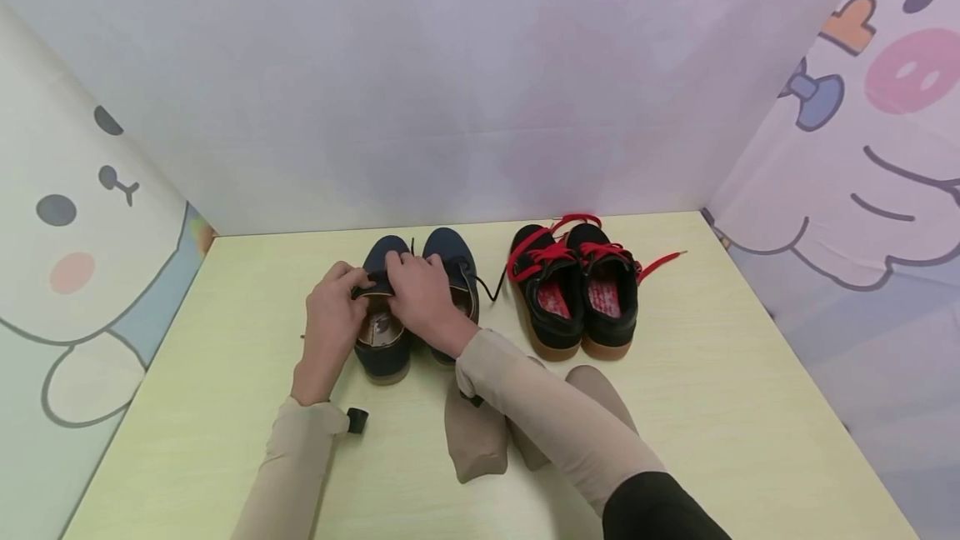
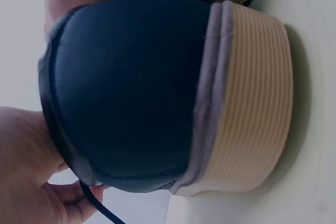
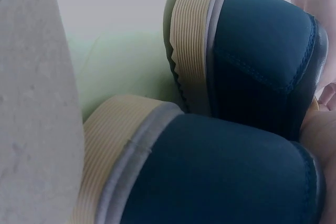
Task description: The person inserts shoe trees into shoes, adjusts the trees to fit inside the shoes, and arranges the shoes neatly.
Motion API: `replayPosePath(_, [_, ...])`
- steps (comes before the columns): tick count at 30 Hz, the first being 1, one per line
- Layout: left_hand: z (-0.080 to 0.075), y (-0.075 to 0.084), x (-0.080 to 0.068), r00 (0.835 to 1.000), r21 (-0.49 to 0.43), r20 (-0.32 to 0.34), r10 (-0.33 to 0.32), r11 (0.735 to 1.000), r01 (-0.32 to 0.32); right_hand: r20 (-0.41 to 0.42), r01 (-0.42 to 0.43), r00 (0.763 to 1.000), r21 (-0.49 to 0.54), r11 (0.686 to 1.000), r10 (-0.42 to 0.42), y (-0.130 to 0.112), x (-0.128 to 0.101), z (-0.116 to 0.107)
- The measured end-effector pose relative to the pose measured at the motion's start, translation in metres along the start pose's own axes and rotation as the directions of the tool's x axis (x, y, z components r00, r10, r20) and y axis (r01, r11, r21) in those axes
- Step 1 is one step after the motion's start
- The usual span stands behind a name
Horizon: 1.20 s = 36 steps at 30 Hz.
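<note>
A pair of navy lace-up shoes stands side by side on the table, toes pointing away. Over the opening of the left navy shoe [image 1: 383, 363] both hands meet. My left hand [image 1: 332, 311] pinches the left edge of its upper, near the tongue. From the other side, my right hand [image 1: 426, 294] grips the right edge, its forearm crossing above the right navy shoe [image 1: 453, 252]. The left wrist view has the shoe's heel [image 2: 126, 93] up close, with a black lace [image 2: 97, 203] hanging by the left fingers. Both heels fill the right wrist view; the fingertips are mostly hidden there.
Black sneakers [image 1: 555, 315] with red laces [image 1: 551, 252] stand to the right. Nearer me lie two taupe shoe-shaped pieces [image 1: 476, 436], partly under my right forearm. A printed cloth backdrop [image 1: 450, 107] rises behind the pale table [image 1: 750, 423] and along both sides.
</note>
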<state>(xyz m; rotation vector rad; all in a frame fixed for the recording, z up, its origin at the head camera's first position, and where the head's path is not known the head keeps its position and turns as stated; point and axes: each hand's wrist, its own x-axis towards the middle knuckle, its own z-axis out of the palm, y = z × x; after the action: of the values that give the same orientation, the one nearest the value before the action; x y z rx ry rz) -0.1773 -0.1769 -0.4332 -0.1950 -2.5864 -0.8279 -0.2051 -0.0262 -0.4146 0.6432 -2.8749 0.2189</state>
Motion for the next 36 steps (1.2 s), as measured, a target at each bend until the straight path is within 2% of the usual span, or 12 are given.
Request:
replayPosePath(9, [0.001, 0.000, -0.003, 1.000, 0.011, -0.018, 0.026, 1.000, -0.026, 0.009, -0.023, 1.000, 0.019, 1.000, 0.023, -0.002, 0.000, 0.000])
replayPosePath(15, [0.001, 0.002, -0.004, 0.999, 0.034, -0.029, 0.041, 0.999, -0.040, 0.013, 0.008, 1.000, -0.007, 1.000, -0.008, 0.000, -0.002, -0.001])
replayPosePath(23, [-0.002, 0.001, -0.002, 0.999, 0.060, 0.035, 0.019, 0.998, -0.021, 0.016, 0.063, 0.998, -0.014, 0.998, -0.063, 0.006, -0.005, -0.002])
replayPosePath(30, [-0.013, 0.003, -0.001, 0.991, 0.036, 0.135, -0.010, 0.999, 0.006, -0.003, 0.115, 0.993, -0.014, 0.993, -0.115, 0.011, -0.015, -0.008])
replayPosePath(36, [-0.019, 0.002, 0.002, 0.981, 0.003, 0.187, 0.047, 0.999, -0.049, -0.026, 0.116, 0.993, -0.019, 0.993, -0.116, 0.015, -0.027, -0.014])
